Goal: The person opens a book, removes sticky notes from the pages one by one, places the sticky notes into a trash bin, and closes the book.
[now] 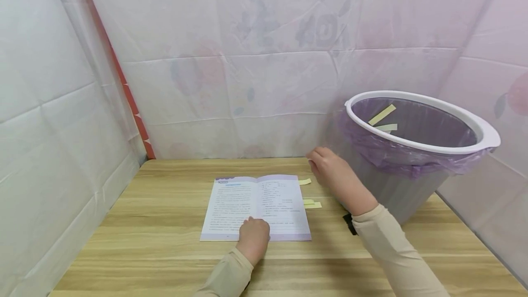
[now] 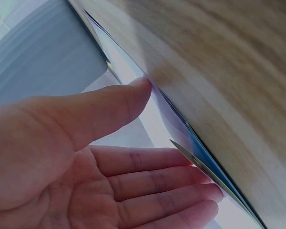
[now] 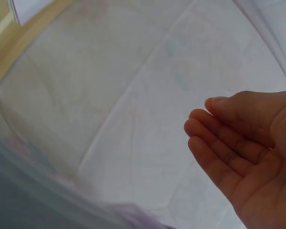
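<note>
An open book [image 1: 280,200] with printed pages lies on the wooden table. My left hand [image 1: 254,237] rests at its lower edge, near the fold. In the left wrist view, the thumb and nearly straight fingers touch the pages. Yellow paper strips [image 1: 312,204] stick out from the book's right side, with another strip [image 1: 305,181] higher up. My right hand [image 1: 332,171] is raised between the book and the trash bin [image 1: 412,145]. The right wrist view shows its fingers loosely bent, with nothing visible between thumb and fingertips.
The bin stands at the table's right with a purple bag [image 1: 396,157] folded over its rim. A yellow strip [image 1: 382,115] and a paler strip [image 1: 387,127] lie inside it. White patterned sheets [image 1: 247,58] hang behind and along both sides of the table [image 1: 165,205].
</note>
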The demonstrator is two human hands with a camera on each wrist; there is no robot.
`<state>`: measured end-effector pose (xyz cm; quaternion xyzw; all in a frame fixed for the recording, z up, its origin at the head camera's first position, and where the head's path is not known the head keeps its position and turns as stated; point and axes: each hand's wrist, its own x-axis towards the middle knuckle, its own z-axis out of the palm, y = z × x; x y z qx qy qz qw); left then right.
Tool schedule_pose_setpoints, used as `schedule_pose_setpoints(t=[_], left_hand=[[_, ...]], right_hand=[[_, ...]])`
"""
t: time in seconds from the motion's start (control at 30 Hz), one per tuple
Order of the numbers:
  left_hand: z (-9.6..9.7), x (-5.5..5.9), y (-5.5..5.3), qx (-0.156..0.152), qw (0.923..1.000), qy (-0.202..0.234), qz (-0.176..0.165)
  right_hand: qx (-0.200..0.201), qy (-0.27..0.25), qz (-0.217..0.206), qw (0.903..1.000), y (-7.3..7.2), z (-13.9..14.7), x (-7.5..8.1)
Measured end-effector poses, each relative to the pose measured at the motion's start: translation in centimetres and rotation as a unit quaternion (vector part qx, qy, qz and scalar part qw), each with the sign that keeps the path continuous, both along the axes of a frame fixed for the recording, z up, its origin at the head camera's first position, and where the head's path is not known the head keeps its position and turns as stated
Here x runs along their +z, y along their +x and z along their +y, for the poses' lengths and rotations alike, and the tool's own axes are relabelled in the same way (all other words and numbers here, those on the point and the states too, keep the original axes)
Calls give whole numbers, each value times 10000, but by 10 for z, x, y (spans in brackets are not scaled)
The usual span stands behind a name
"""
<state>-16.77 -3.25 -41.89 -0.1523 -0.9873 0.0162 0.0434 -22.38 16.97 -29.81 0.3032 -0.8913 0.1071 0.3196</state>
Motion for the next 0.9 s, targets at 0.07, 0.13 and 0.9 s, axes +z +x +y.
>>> schedule_pose_setpoints(t=[0.07, 0.13, 0.9], left_hand=[[0, -1, 0, 17, 10000, -14, 9], [0, -1, -1, 26, 10000, -24, 25], [1, -3, -2, 10, 9999, -106, 101]], right_hand=[[-17, 95, -113, 9999, -2, -5, -9], [-9, 194, -208, 9996, -3, -10, -19], [-736, 358, -2376, 9679, -27, -12, -100]])
